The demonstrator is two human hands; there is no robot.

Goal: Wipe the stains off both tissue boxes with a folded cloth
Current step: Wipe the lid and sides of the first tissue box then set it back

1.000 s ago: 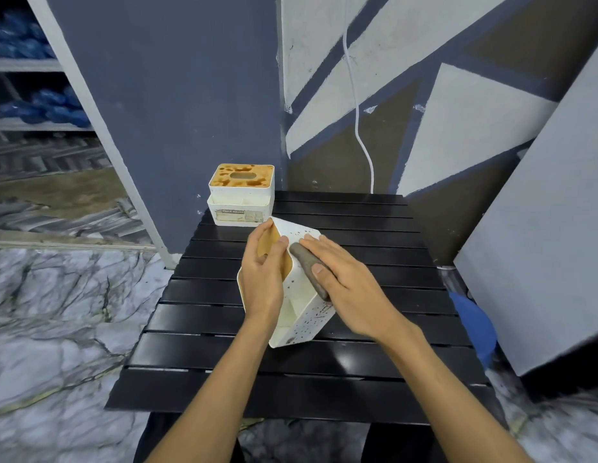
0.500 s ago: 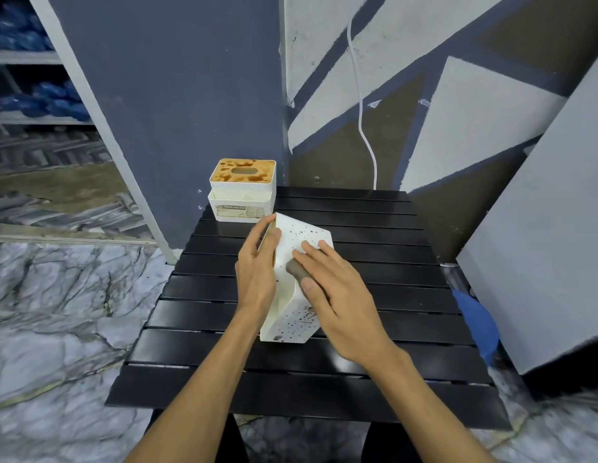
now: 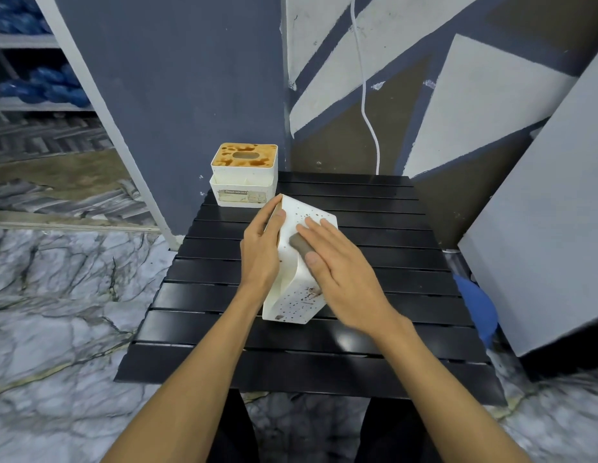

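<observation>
A white tissue box [image 3: 296, 304] speckled with brown spots lies tipped on its side in the middle of the black slatted table [image 3: 374, 332]. My left hand [image 3: 261, 250] grips its left face and steadies it. My right hand [image 3: 344, 275] lies flat on the upper face, pressing a grey folded cloth [image 3: 299, 244] against it; most of the cloth is hidden under the fingers. A second white tissue box [image 3: 244, 177], its top covered with brown stains, stands upright at the table's back left corner.
A dark blue wall panel [image 3: 177, 95] rises right behind the second box. A white cable [image 3: 366, 105] hangs down the painted wall. A large grey slab [image 3: 538, 235] leans at the right, with a blue object [image 3: 478, 309] beside the table edge. Marble floor surrounds the table.
The speckled box has been turned so its orange top faces away under my left hand. My right hand with the cloth has slid along the upper face toward the far end.
</observation>
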